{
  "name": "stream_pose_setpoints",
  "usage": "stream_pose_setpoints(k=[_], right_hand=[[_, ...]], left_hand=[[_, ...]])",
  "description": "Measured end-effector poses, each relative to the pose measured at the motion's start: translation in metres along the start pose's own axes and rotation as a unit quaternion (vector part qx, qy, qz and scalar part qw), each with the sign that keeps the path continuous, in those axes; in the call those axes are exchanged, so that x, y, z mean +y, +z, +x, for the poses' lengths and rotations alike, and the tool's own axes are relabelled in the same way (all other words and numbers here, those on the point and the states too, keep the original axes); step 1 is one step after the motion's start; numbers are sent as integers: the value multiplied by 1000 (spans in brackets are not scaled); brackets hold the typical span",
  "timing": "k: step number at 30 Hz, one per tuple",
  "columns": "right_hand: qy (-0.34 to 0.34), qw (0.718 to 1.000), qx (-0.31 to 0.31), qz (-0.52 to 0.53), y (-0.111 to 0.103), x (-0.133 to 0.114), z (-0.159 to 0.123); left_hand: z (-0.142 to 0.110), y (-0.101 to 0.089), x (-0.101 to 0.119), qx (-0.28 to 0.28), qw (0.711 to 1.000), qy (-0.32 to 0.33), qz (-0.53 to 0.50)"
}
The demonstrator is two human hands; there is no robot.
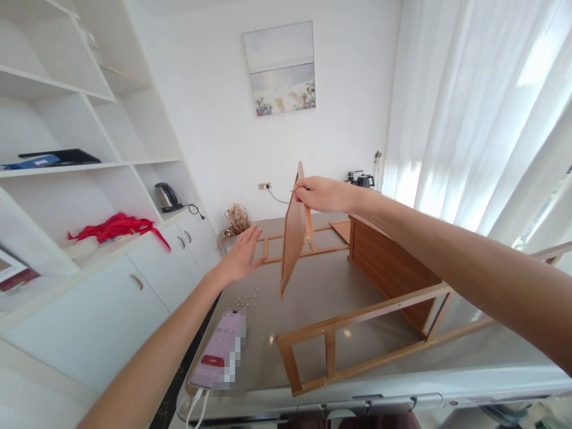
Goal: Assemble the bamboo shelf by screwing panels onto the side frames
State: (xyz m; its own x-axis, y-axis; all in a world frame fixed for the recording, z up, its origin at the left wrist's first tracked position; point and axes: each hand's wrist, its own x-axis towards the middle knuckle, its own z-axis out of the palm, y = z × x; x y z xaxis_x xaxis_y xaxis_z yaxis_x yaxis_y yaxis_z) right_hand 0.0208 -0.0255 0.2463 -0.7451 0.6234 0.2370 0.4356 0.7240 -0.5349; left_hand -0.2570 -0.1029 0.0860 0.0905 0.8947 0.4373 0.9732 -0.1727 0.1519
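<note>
A thin wooden panel hangs upright, nearly edge-on, above the grey table. My right hand grips it near its top edge, fingers closed; a small dark thin item also shows at those fingertips, too small to name. To the left of the panel, my left hand is stretched out and holds nothing, its fingers apart. A ladder-like wooden frame lies at the near side of the table, beside a larger brown wooden panel. Behind the held panel lies another wooden frame, partly hidden.
Several small pale pieces lie on the table near a phone with a cable. Dried flowers are at the back left corner. White shelves with a kettle stand left; a curtain hangs right.
</note>
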Motion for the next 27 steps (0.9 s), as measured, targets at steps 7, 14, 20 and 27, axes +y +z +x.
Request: stream_pose_setpoints(k=[7, 14, 20, 27], right_hand=[[-24, 984, -65, -164, 64, 32, 6], [-30, 963, -137, -231, 105, 43, -12], [-30, 955, -161, -248, 119, 54, -19], [-46, 949, -194, -243, 115, 50, -25]], left_hand=[[-36, -42, 70, 21, 992, -13, -123], [-46, -38, 124, -49, 954, 43, -292], [-46, -30, 132, -232, 925, 27, -300], [-72, -39, 148, -210, 962, 27, -174]])
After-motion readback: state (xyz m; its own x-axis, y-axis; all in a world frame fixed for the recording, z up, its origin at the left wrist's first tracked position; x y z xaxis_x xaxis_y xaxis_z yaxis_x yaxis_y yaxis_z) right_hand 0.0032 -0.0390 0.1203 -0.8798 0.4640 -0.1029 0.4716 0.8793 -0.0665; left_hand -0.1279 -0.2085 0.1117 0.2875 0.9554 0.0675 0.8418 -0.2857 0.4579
